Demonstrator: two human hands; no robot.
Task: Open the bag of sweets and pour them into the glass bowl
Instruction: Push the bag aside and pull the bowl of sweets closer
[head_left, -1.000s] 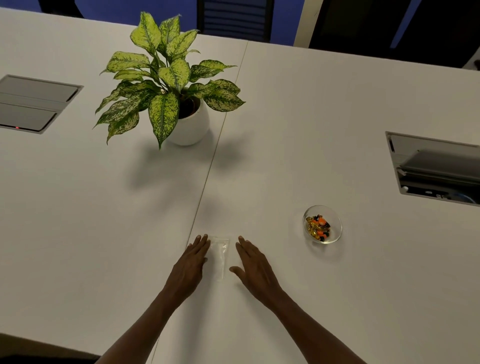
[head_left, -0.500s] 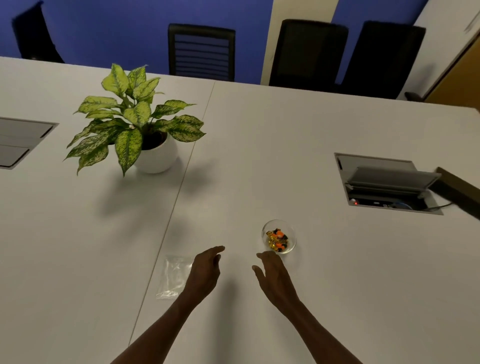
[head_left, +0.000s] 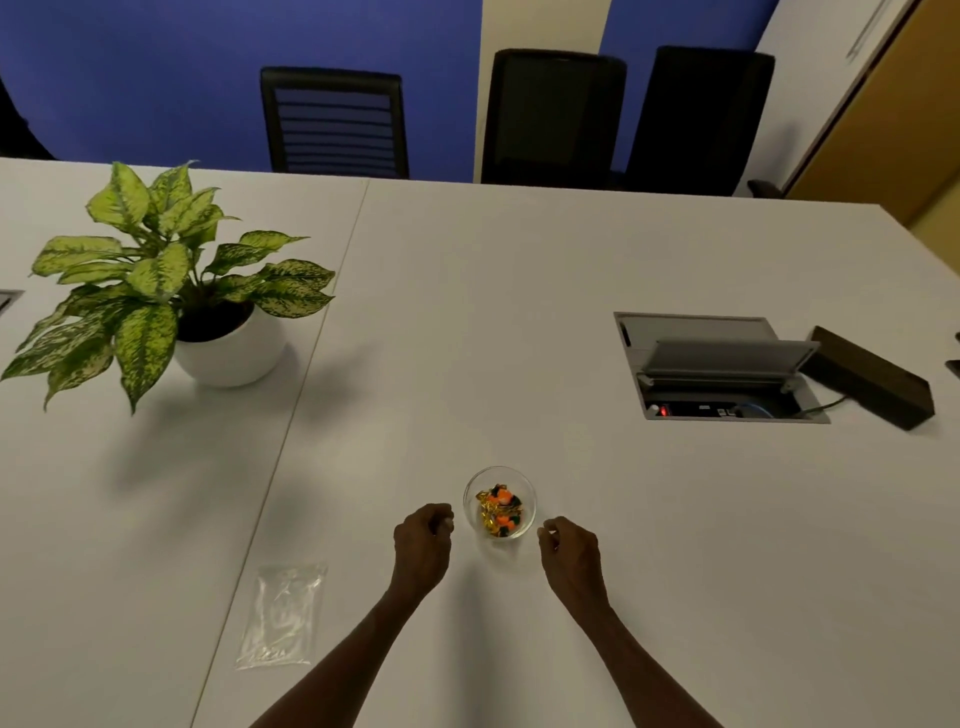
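Hands, left (head_left: 422, 540) and right (head_left: 569, 545), loosely curled and holding nothing, flank the small clear glass bowl (head_left: 470, 501) of wrapped sweets (head_left: 500, 510), apparently to steady it, emptied clear plastic bag (head_left: 280, 616) flat on the white table (head_left: 519, 312).

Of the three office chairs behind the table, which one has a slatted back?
The leftmost chair, in front of the blue wall. Horizontal slats show across its back, while the other two chairs to its right have plain dark backs.
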